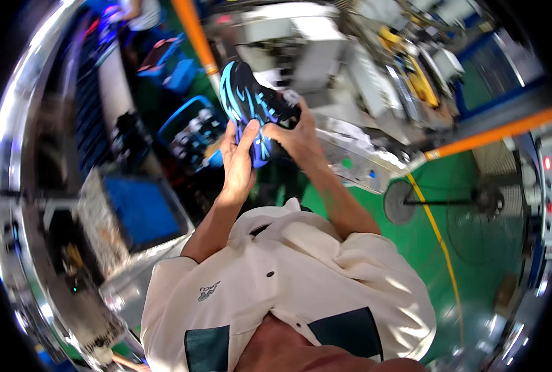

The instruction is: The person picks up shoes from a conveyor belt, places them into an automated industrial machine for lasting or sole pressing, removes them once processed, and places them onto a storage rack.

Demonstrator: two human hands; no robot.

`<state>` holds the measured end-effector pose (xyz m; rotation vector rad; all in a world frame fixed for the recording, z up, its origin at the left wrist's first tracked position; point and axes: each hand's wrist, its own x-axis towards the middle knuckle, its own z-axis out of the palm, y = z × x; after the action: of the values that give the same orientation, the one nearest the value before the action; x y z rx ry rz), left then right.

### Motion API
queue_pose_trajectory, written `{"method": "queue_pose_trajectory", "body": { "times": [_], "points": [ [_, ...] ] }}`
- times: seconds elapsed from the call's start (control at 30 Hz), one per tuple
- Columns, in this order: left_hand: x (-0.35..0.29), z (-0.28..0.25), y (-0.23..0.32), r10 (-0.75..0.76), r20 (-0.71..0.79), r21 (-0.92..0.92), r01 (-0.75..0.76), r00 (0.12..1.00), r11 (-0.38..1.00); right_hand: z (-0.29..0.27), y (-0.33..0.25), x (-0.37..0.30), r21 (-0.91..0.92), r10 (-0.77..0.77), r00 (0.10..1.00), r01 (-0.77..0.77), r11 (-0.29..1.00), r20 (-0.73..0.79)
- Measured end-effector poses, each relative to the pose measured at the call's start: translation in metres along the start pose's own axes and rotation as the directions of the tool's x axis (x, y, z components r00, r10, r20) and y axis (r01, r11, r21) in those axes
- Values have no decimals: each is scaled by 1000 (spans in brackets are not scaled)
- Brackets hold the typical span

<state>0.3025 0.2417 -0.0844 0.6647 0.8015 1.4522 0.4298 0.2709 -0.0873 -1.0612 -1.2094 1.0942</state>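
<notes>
A black sports shoe (246, 87) with bright blue streaks along its sole side is held up in front of me, toe end pointing away. My left hand (238, 158) grips its near end, thumb laid against the blue-streaked side. On the shoe's right side, my right hand (297, 133) has its fingers around the dark upper near the opening, and its thumb reaches toward my left thumb. Part of the upper is hidden behind the right fingers.
A blue basket (192, 133) with items inside stands beyond my left hand. Ahead is a white machine (313, 49), with orange rails nearby. A blue-topped box (142, 211) is at left, a stand fan (490, 201) at right. Another person (142, 15) is far left.
</notes>
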Motion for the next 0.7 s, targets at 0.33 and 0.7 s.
{"method": "queue_pose_trajectory", "body": {
  "times": [0.33, 0.7],
  "points": [
    [83, 151, -130, -340, 394, 210, 277, 854, 938, -220, 31, -3, -61, -116, 855, 99, 993, -505],
    [375, 240, -305, -155, 38, 921, 26, 987, 389, -302, -11, -62, -222, -187, 427, -32, 975, -885]
  ]
}}
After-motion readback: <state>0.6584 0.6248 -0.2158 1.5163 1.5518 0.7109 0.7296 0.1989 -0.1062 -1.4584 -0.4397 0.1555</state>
